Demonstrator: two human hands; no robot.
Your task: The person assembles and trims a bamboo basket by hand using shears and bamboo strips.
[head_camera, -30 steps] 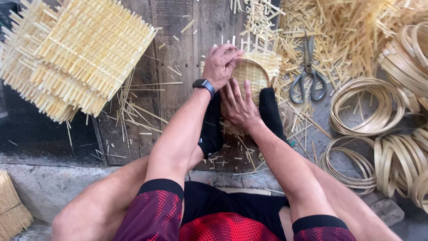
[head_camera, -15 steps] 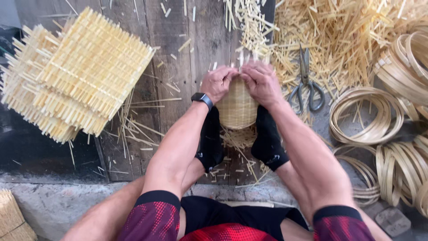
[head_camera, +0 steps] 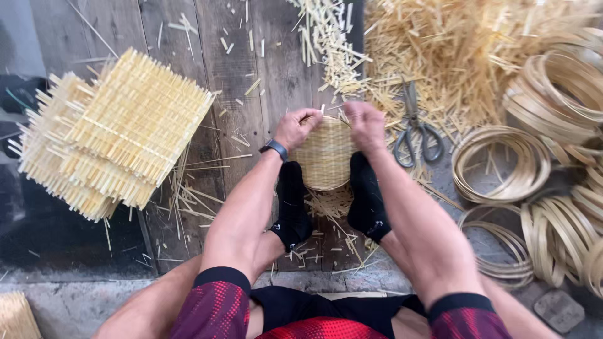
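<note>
A small round woven bamboo basket [head_camera: 325, 156] stands on edge on the wooden boards, clamped between my two black-socked feet [head_camera: 293, 204]. My left hand [head_camera: 296, 127] grips its upper left rim; a dark watch is on that wrist. My right hand [head_camera: 365, 125] grips the upper right rim, fingers curled over the edge. Loose strip ends stick up from the rim between my hands.
A stack of flat woven bamboo mats [head_camera: 113, 135] lies at the left. Scissors [head_camera: 415, 129] rest right of the basket. Several coiled bamboo hoops [head_camera: 502, 164] fill the right side, and a heap of bamboo offcuts [head_camera: 452, 50] lies at the back.
The basket, lying flat under my hands a second ago, has been tipped up on edge between my feet. Both hands have shifted onto its upper rim.
</note>
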